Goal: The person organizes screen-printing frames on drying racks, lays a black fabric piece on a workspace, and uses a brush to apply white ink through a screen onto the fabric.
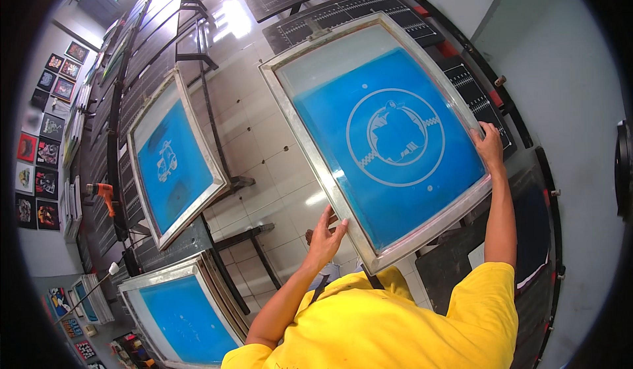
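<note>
A large screen printing frame (316,165) with a metal border and blue mesh (409,201) lies tilted before me, a round vehicle design in its middle. My left hand (324,240) grips the frame's left border near the lower corner, thumb on top and fingers at the outer side. On the opposite border, my right hand (489,146) is closed over the edge, its fingers partly hidden. The far end of the frame reaches over a black printing board, where a small metal clamp (319,31) shows at the border.
To the left, a second blue screen (173,165) with a scooter design leans over another table row. Several more screens (188,319) stand stacked at lower left. An orange heat gun (103,194) sits beyond them. Black boards (356,16) line the right table; a tiled aisle (257,138) runs between.
</note>
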Available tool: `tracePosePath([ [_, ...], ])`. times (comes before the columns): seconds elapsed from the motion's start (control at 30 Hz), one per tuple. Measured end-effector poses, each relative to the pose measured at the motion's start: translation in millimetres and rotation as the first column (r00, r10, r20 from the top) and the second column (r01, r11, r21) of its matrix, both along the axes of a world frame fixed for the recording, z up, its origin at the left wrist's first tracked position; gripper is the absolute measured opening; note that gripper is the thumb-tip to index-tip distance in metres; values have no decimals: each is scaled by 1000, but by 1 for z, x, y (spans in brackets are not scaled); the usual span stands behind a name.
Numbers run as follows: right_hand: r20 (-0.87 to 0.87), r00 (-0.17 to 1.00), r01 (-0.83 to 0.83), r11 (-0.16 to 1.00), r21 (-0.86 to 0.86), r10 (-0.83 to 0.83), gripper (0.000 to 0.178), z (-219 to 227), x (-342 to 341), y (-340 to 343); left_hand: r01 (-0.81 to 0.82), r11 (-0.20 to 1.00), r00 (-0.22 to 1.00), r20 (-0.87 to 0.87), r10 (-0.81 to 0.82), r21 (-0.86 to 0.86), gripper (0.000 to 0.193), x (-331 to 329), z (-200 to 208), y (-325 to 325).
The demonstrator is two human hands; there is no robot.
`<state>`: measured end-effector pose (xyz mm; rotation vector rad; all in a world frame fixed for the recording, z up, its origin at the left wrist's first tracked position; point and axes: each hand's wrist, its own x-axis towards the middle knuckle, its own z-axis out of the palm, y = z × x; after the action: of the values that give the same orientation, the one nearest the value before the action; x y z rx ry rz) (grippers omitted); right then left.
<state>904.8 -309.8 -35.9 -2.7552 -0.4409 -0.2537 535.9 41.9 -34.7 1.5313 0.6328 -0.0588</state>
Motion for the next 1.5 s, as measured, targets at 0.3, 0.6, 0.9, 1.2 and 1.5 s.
tracePosePath([
  [0.3,79,992,-95,995,-1,95,46,-4,2,-2,-81,996,996,41,82,-31,56,15,-11,1],
  [0.6,95,991,-102,993,60,96,40,-7,7,-2,-155,988,981,120,155,-5,59,9,-21,1],
  [0.9,141,987,-98,983,155,77,38,31,-4,-12,-139,986,942,295,160,-92,53,17,3,-1],
  [1.2,129,990,-93,930,355,50,44,95,-18,56,-303,943,831,446,333,-139,48,-4,64,56],
  [1.5,87,974,-226,917,328,209,52,76,-56,206,-765,634,602,479,639,116,37,-135,85,139],
])
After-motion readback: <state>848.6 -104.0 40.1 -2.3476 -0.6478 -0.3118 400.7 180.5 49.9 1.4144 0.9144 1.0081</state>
